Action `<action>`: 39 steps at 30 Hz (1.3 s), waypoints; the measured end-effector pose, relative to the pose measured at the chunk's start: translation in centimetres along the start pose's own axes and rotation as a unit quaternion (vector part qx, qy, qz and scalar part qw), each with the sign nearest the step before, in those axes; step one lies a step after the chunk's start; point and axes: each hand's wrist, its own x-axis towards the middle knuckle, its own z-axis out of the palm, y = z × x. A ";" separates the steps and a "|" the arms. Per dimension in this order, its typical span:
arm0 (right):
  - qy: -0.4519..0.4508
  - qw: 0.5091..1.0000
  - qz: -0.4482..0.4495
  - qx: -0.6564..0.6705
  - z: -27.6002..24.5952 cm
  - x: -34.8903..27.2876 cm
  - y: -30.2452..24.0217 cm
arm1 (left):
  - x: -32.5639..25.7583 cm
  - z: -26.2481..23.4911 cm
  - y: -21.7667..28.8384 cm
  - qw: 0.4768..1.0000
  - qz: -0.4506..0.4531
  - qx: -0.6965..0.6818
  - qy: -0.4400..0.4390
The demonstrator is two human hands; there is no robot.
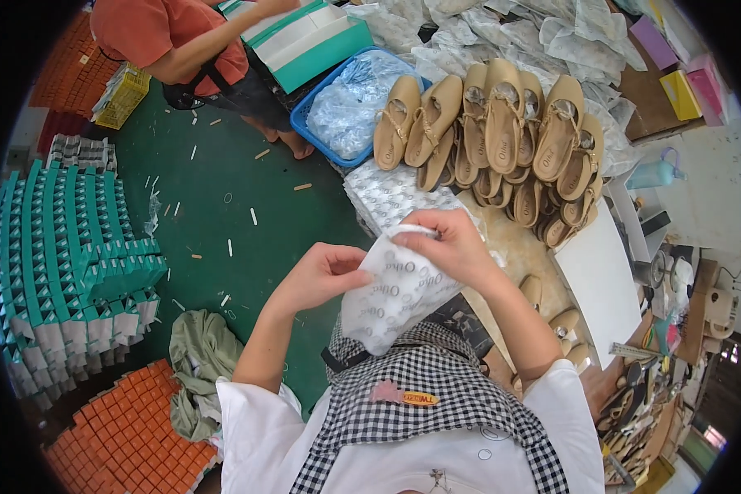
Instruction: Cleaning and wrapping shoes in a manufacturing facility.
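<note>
Currently both left hand (325,276) and right hand (453,247) pinching one printed tissue sheet (395,292), fingers closed on it; tan sandals (502,132) piled unwrapped, most left.

Even, bright daylight fills the scene, strongest at the far right, where the pale wall (729,185) washes out almost white. Shadows are soft and short, and the green floor (222,189) shows no glare. The fisheye bends straight edges toward a black rim, with detail smeared and dim at the near right corner.
</note>
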 end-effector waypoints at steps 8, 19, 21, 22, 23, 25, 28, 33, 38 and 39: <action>0.096 0.962 -0.157 -0.203 1.2 4.8 -0.3 | 0.9 -2.1 -1.8 0.983 0.077 -0.137 0.093; 0.266 0.949 -0.038 -0.163 2.2 -1.6 2.8 | 7.3 1.9 -1.9 0.955 0.174 -0.076 0.228; 0.297 0.928 0.028 -0.222 -0.6 -3.6 4.6 | 8.8 0.9 -2.0 0.932 0.201 -0.132 0.272; 0.276 0.933 0.049 -0.226 -2.4 -4.5 6.1 | 8.8 1.0 -1.6 0.930 0.203 -0.130 0.278; 0.255 0.936 0.072 -0.233 -4.8 -5.2 7.2 | 8.9 1.4 -1.2 0.936 0.220 0.012 0.276; 0.390 0.848 -0.001 -0.359 -9.0 -4.3 6.3 | 9.2 2.5 -0.9 0.891 0.270 0.234 0.281; 0.526 0.694 0.056 -0.489 -18.4 -2.8 9.6 | 11.5 6.2 0.9 0.896 0.302 0.240 0.220; 0.480 0.825 0.055 -0.292 -19.4 -8.2 4.9 | 12.7 5.7 0.8 0.877 0.263 0.309 0.257; 0.289 0.902 0.076 -0.313 -10.8 -17.4 -0.8 | 13.4 6.3 1.9 0.808 0.240 0.478 0.246; 0.260 0.888 0.018 -0.378 -8.6 -16.3 -1.7 | 13.0 7.1 1.8 0.803 0.249 0.492 0.226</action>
